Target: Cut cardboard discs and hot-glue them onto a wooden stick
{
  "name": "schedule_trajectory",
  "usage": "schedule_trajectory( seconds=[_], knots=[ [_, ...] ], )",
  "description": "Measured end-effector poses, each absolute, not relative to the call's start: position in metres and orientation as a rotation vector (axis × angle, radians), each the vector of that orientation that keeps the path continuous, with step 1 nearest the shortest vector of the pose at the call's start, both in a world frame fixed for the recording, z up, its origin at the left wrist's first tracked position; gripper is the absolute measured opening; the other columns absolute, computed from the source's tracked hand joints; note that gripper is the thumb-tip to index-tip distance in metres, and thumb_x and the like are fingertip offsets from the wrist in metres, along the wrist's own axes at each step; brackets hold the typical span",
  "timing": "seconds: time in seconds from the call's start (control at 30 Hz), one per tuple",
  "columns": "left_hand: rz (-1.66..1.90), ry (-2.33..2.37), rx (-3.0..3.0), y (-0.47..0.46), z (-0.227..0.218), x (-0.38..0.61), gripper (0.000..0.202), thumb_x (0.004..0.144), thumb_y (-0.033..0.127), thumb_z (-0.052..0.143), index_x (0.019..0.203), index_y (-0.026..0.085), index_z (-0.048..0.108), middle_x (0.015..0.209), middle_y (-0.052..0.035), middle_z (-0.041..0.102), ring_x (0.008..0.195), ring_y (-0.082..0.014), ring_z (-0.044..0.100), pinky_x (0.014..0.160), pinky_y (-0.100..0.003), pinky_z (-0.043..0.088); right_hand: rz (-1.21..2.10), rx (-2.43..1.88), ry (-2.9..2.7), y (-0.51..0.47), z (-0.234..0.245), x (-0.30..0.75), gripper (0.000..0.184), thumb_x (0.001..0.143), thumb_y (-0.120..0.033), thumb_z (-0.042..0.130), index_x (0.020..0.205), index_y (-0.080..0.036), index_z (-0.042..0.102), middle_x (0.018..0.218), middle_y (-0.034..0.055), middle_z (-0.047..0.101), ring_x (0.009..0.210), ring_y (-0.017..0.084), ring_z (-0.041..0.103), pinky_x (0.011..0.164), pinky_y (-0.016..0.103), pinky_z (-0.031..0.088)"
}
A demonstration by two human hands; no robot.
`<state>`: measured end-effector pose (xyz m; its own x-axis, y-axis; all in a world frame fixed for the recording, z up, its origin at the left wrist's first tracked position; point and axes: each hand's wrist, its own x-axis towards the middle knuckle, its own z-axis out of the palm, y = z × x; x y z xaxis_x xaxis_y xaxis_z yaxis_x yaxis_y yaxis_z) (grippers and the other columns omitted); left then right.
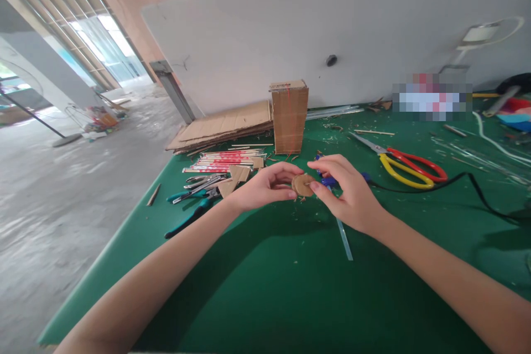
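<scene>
My left hand point(269, 187) is closed on the left edge of a small round cardboard disc point(302, 185), with its thumb below and its fingers above. My right hand point(346, 191) meets the disc from the right, its thumb at the disc's edge and its fingers curled. What looks like a short thin stick shows at the disc's middle, too small to make out well. Partly hidden behind my right hand lies a blue glue gun point(327, 181). A clear glue stick point(344, 240) sticks out below that hand.
An upright cardboard box point(289, 117) stands behind my hands, beside stacked cardboard sheets point(232, 124). Left of my hands lie wrapped sticks point(224, 160), pliers point(193, 217) and cardboard pieces point(236, 178). Scissors point(402, 166) and a black cable point(448, 181) are on the right of the green table point(265, 298).
</scene>
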<state>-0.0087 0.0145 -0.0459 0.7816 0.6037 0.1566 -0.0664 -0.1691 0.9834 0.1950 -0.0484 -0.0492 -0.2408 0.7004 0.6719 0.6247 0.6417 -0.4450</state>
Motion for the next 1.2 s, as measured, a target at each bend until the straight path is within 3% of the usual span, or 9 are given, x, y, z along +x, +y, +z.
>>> schedule_trajectory(
  seconds=[0.13,0.37,0.73,0.9,1.07,1.2],
  knots=[
    [0.709,0.441,1.674,0.0141,-0.045,-0.0083,0.038,0.07,0.012,0.07,0.103,0.018,0.052,0.096,-0.0026,0.061,0.093,-0.0126,0.06,0.077,-0.026,0.049,0.164,-1.046,-1.926,-0.0486,-0.0497,0.1947,0.028,0.087,-0.025,0.051,0.115,-0.023,0.051,0.11,0.0089,0.056,0.094,0.022,0.055,0.079,0.041,0.049],
    [0.714,0.443,1.711,0.015,-0.0445,-0.0078,0.037,0.073,0.013,0.067,0.106,0.017,0.052,0.1,-0.0049,0.06,0.095,-0.0147,0.06,0.076,-0.027,0.05,0.212,-1.013,-1.918,-0.0464,-0.0514,0.1949,0.024,0.091,-0.023,0.045,0.11,-0.025,0.058,0.105,0.0074,0.057,0.103,0.023,0.055,0.089,0.043,0.046],
    [0.586,0.417,1.767,0.0171,-0.048,-0.0079,0.039,0.076,0.014,0.064,0.114,0.018,0.058,0.112,-0.0087,0.062,0.099,-0.0169,0.061,0.083,-0.03,0.05,0.434,-1.013,-1.856,-0.0432,-0.0485,0.1973,0.006,0.085,-0.025,0.057,0.085,-0.023,0.062,0.092,0.0034,0.06,0.087,0.017,0.057,0.071,0.032,0.047],
    [0.544,0.419,1.773,0.0166,-0.0475,-0.008,0.037,0.078,0.014,0.062,0.115,0.019,0.059,0.117,-0.0095,0.061,0.1,-0.0171,0.061,0.086,-0.031,0.049,0.516,-1.023,-1.849,-0.046,-0.0479,0.1935,0.011,0.088,-0.025,0.051,0.079,-0.02,0.055,0.086,0.0027,0.056,0.081,0.016,0.053,0.07,0.03,0.044],
    [0.512,0.404,1.76,0.0162,-0.0466,-0.0102,0.036,0.078,0.013,0.062,0.114,0.02,0.059,0.117,-0.0091,0.06,0.104,-0.0174,0.059,0.085,-0.029,0.049,0.75,-1.106,-1.723,-0.0443,-0.049,0.1942,0.018,0.09,-0.034,0.046,0.078,-0.021,0.052,0.078,0.0007,0.051,0.071,0.014,0.049,0.059,0.027,0.041],
    [0.5,0.422,1.725,0.0184,-0.0489,-0.0118,0.038,0.078,0.014,0.063,0.115,0.021,0.058,0.115,-0.0077,0.061,0.103,-0.0165,0.059,0.086,-0.029,0.048,0.744,-1.185,-1.594,-0.0398,-0.0504,0.2002,0.022,0.09,-0.04,0.047,0.081,-0.021,0.052,0.075,0.0002,0.052,0.069,0.014,0.05,0.059,0.028,0.04]
  ],
)
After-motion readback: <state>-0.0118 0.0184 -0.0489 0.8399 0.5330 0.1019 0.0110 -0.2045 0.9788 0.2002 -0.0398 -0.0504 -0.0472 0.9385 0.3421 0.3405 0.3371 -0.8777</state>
